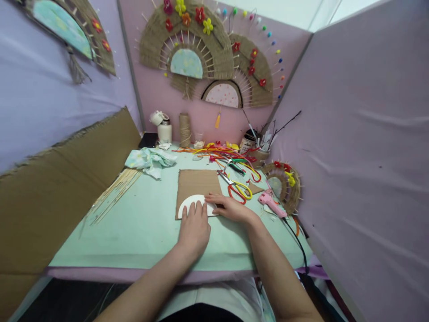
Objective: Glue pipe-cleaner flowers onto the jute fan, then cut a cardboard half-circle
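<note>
A white half-round paper template [191, 201] lies on a brown cardboard sheet [197, 182] in the middle of the green table [140, 228]. My left hand [194, 226] rests flat on the template, fingers stretched out and together. My right hand [228, 206] is at the template's right edge, fingers curled as if pinching a thin dark thing, perhaps a pen; I cannot make out what it is.
Red and yellow scissors [238, 188] and a pink glue gun [271, 203] with its cord lie to the right. A small woven fan [284, 184], coloured pipe cleaners [231, 156], a twine spool [184, 129], crumpled cloth [150, 160] and bamboo sticks [115, 192] surround the work. Cardboard [50, 192] leans at left.
</note>
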Tool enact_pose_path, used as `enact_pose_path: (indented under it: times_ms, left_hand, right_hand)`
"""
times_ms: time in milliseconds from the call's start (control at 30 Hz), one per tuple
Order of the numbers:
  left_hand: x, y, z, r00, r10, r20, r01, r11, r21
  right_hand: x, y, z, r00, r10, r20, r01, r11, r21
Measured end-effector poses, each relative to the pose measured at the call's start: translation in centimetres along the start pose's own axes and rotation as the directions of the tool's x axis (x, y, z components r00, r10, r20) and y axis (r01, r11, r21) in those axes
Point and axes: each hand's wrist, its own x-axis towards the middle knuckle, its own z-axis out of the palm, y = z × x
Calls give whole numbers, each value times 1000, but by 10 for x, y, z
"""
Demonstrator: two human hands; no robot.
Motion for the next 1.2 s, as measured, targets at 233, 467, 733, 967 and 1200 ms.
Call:
enact_pose_path:
  times_ms: [233, 467, 733, 967, 1200]
  left_hand:
    - [3, -2, 5, 1000, 0, 22, 0, 1000, -2]
    - [4, -1, 4, 1000, 0, 14, 0, 1000, 18]
    - [3, 0, 6, 999, -22, 23, 22, 1000, -12]
    - [2, 1, 7, 999, -23, 48, 25, 999, -46]
    - [1, 3, 9, 999, -24, 41, 25, 999, -41]
  right_hand:
    - [3, -5, -9, 998, 11, 67, -10, 1000, -27]
    - [30, 32, -110, 806, 389, -447, -560, 746, -362]
    - [65, 93, -154, 612, 623, -488, -788, 428, -442]
    - [76, 106, -138, 591, 677, -439, -783, 351, -514]
    - [76, 89, -146, 655, 670, -350, -714, 396, -577]
